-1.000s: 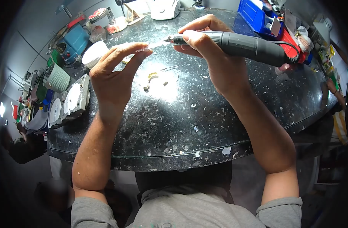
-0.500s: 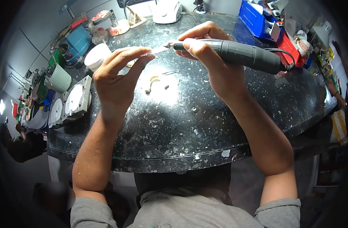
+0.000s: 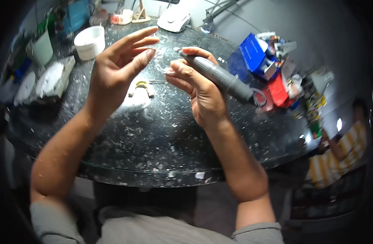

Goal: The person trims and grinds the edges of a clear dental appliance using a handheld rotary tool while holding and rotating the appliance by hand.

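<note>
My right hand [image 3: 205, 89] is wrapped round a dark grey handheld rotary tool [image 3: 223, 77], its tip toward the upper left. A small, clear curved piece [image 3: 168, 70] shows at the fingertips of that hand. My left hand [image 3: 119, 69] is raised just to the left, fingers spread, with nothing seen between them. Below and between the hands, a yellowish curved dental piece [image 3: 141, 84] lies on the black speckled table [image 3: 154, 150], beside a thin metal instrument [image 3: 158, 82].
At the upper left stand a white tub [image 3: 90, 42] and a plaster-covered device [image 3: 52, 81]. A white machine [image 3: 174, 18] is at the back. A blue bin [image 3: 253, 55] and a red bin [image 3: 278, 91] are on the right. A person in yellow-striped clothing [image 3: 337, 154] is at far right.
The view has swung to the right. My left hand has opened and let go of the clear piece, which is now at my right fingertips. The rotary tool has tilted more steeply.
</note>
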A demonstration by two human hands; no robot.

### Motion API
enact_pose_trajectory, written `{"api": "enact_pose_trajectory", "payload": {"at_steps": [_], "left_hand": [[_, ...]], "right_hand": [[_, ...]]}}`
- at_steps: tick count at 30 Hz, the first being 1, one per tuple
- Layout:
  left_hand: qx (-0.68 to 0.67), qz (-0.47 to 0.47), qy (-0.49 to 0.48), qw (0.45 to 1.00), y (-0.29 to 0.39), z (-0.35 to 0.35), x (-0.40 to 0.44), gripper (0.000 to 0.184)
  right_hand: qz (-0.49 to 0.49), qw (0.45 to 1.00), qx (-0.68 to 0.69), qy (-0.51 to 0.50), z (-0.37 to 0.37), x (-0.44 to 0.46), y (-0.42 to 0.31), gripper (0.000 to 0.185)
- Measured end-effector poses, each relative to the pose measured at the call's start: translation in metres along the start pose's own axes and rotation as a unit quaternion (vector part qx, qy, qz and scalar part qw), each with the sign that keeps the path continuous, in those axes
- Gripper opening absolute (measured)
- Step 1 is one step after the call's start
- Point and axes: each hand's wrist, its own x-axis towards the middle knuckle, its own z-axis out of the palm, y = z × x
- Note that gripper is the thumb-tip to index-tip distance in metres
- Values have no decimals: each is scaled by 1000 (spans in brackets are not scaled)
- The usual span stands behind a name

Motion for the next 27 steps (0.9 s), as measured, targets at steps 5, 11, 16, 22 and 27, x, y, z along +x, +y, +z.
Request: {"api": "enact_pose_trajectory", "payload": {"at_steps": [5,11,16,22,27], "left_hand": [[-162,-216,-91,958,-16,-17,0,29],[-197,-217,-99,951,-24,-20,-1,29],[-195,-205,-61,957,-26,-22,-1,30],[-170,-189,-64,965,-25,-21,2,28],[-178,-193,-84,961,-18,-19,1,22]], "right_hand": [[-38,995,-82,33,3,1,7,28],[-79,987,-124,57,3,4,9,28],[-196,954,-211,81,-6,7,7,44],[-206,929,-305,35,5,-4,4,25],[-232,910,-344,10,9,-6,3,20]]}}
